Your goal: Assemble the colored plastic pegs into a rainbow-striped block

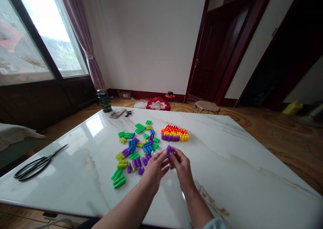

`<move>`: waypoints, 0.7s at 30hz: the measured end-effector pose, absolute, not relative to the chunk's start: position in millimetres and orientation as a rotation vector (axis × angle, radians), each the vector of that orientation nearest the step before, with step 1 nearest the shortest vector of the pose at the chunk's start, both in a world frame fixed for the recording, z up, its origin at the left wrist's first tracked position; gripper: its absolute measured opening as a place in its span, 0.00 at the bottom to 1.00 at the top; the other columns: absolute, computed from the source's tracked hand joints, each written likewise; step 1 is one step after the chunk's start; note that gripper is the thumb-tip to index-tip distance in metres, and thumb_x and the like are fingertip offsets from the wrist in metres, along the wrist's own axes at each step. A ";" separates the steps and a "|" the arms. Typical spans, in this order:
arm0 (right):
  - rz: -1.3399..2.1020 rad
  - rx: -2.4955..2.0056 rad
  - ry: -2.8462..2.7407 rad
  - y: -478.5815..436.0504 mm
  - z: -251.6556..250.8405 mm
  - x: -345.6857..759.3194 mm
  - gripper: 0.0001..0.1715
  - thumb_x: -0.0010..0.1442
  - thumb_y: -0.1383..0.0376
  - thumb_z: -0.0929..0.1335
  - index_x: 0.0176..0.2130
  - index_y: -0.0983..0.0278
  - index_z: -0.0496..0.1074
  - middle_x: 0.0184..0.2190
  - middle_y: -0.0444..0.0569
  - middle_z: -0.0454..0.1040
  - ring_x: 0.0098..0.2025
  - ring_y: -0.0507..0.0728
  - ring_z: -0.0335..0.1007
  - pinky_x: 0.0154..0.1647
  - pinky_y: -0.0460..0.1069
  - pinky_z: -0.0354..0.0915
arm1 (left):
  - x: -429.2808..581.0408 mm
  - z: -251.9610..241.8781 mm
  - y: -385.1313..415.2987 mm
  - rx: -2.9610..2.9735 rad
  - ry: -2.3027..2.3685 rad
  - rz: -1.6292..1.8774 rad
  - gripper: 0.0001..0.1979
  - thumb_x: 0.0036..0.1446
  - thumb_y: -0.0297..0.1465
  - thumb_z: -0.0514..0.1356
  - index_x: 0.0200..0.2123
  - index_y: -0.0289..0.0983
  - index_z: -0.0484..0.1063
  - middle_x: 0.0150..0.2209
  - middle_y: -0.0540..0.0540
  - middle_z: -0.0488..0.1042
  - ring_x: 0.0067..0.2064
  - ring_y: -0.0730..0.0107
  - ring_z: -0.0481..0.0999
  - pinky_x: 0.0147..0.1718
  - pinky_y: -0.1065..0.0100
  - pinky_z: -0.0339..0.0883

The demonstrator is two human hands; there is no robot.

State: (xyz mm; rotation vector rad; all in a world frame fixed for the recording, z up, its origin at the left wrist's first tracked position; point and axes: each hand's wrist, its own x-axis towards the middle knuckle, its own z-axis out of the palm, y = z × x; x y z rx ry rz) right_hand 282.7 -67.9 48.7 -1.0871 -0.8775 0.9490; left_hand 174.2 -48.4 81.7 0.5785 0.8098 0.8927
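Above the near middle of the table, my left hand [156, 166] and my right hand [181, 165] meet with fingertips pinched on a purple bullet-shaped plastic toy block [169, 149]. The fingers cover its lower part. A white piece [154, 152] shows beside my left fingers; whether they touch it I cannot tell. To the left lies a loose spread of similar blocks, among them blue ones [147, 148], green ones [119, 181] and yellow-green ones [122, 164]. Beyond my hands stands a tight cluster of upright blocks [174, 133], in rows of red, orange, yellow and purple.
On the marble-patterned white table [242, 161], long black-handled scissors [41, 163] lie at the left. A camouflage flask [104, 100], a phone [117, 113] and keys [128, 113] are at the far left corner. A round stool [207, 106] stands behind the table.
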 end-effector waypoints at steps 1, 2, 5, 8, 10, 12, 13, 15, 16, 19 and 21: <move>0.965 -1.075 -0.867 -68.1 48.8 282.7 0.25 0.53 0.53 0.71 0.47 0.65 0.72 0.25 0.43 0.67 0.23 0.47 0.57 0.23 0.44 0.57 | 174.3 81.4 -48.4 0.569 0.802 0.899 0.20 0.42 0.40 0.71 0.37 0.37 0.72 0.34 0.47 0.75 0.34 0.72 0.74 0.33 0.72 0.66; 0.984 -1.064 -0.855 -68.4 48.9 282.8 0.25 0.54 0.53 0.71 0.47 0.64 0.72 0.25 0.43 0.68 0.23 0.47 0.57 0.23 0.44 0.57 | 174.4 80.9 -48.1 0.561 0.794 0.902 0.20 0.42 0.40 0.70 0.36 0.36 0.71 0.35 0.46 0.74 0.34 0.71 0.74 0.33 0.71 0.66; 1.045 -1.034 -0.812 -69.0 49.6 282.9 0.24 0.54 0.53 0.70 0.46 0.64 0.73 0.28 0.45 0.70 0.23 0.47 0.57 0.24 0.44 0.58 | 174.7 79.1 -46.9 0.549 0.786 0.903 0.20 0.42 0.41 0.70 0.35 0.36 0.71 0.35 0.46 0.74 0.35 0.71 0.73 0.33 0.71 0.65; 1.075 -1.019 -0.780 -69.0 50.0 283.3 0.24 0.53 0.53 0.71 0.46 0.64 0.73 0.28 0.45 0.71 0.23 0.46 0.58 0.24 0.44 0.59 | 175.0 78.4 -46.1 0.556 0.803 0.897 0.20 0.41 0.40 0.71 0.35 0.37 0.71 0.33 0.48 0.73 0.34 0.72 0.73 0.33 0.72 0.65; 1.079 -1.019 -0.771 -68.8 49.7 283.5 0.26 0.53 0.52 0.71 0.47 0.64 0.73 0.26 0.44 0.70 0.23 0.47 0.58 0.24 0.44 0.59 | 175.1 78.8 -46.1 0.573 0.799 0.891 0.21 0.41 0.40 0.71 0.36 0.37 0.72 0.32 0.49 0.73 0.33 0.73 0.72 0.33 0.72 0.64; 1.089 -1.015 -0.771 -68.7 49.2 283.6 0.27 0.53 0.52 0.71 0.48 0.63 0.73 0.25 0.44 0.70 0.23 0.47 0.59 0.24 0.44 0.59 | 175.0 79.2 -46.6 0.613 0.787 0.876 0.20 0.43 0.42 0.70 0.37 0.37 0.73 0.31 0.49 0.72 0.31 0.75 0.71 0.32 0.73 0.63; 1.097 -1.011 -0.773 -68.8 48.9 283.7 0.27 0.53 0.52 0.71 0.49 0.63 0.72 0.24 0.43 0.69 0.22 0.47 0.59 0.24 0.44 0.59 | 174.8 79.2 -46.8 0.638 0.781 0.866 0.20 0.44 0.43 0.69 0.36 0.36 0.73 0.29 0.50 0.71 0.30 0.76 0.71 0.32 0.73 0.62; 1.123 -1.002 -0.779 -69.2 48.6 283.8 0.29 0.54 0.52 0.70 0.51 0.62 0.70 0.23 0.43 0.69 0.22 0.47 0.59 0.24 0.44 0.59 | 174.6 78.7 -47.2 0.690 0.760 0.849 0.19 0.46 0.44 0.67 0.34 0.35 0.73 0.27 0.50 0.70 0.27 0.77 0.69 0.31 0.73 0.61; 1.140 -0.996 -0.783 -69.5 48.7 283.9 0.29 0.55 0.52 0.70 0.52 0.62 0.70 0.23 0.43 0.69 0.21 0.47 0.59 0.24 0.44 0.59 | 174.6 78.3 -47.3 0.711 0.746 0.843 0.19 0.47 0.45 0.67 0.32 0.35 0.73 0.26 0.50 0.69 0.26 0.77 0.69 0.30 0.73 0.61; 1.206 -0.968 -0.817 -70.7 49.5 284.0 0.30 0.56 0.52 0.69 0.54 0.62 0.69 0.22 0.43 0.69 0.21 0.47 0.59 0.23 0.44 0.58 | 175.0 76.5 -47.3 0.737 0.727 0.846 0.17 0.48 0.44 0.66 0.31 0.35 0.72 0.22 0.52 0.67 0.23 0.78 0.67 0.28 0.73 0.58; 1.243 -0.950 -0.858 -71.3 50.0 283.5 0.28 0.56 0.53 0.69 0.53 0.63 0.70 0.22 0.42 0.69 0.20 0.47 0.58 0.23 0.44 0.57 | 175.5 75.2 -47.3 0.736 0.747 0.867 0.17 0.46 0.43 0.67 0.33 0.36 0.73 0.20 0.54 0.66 0.21 0.80 0.65 0.27 0.73 0.57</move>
